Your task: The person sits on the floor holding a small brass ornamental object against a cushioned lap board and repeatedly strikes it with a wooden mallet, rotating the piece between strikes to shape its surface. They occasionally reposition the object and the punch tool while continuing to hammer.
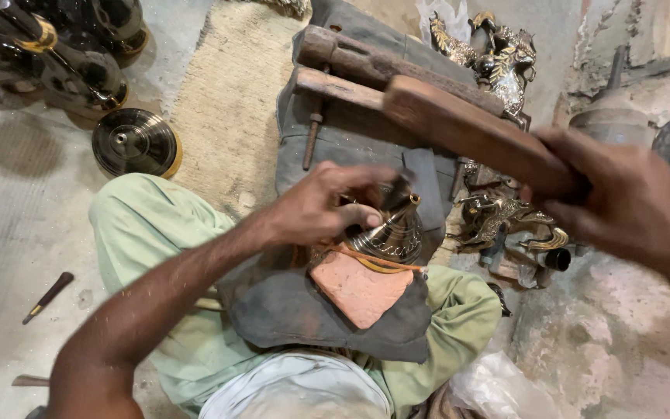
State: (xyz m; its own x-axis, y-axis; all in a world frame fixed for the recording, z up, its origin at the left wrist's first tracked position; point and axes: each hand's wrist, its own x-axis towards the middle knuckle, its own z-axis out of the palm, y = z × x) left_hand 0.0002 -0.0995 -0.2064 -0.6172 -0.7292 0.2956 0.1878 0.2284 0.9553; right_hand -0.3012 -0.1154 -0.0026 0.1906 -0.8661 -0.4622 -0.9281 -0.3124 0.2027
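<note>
Right hand [630, 206] up close, clamped round the end of a wooden mallet [467, 132] raised over the lap. Left hand [323, 206] grips a brass bell-shaped piece [393, 233], holding it on a brick [358, 289] on dark cloth [288, 310] across the knees. Brass figures [505, 221] just beside.
</note>
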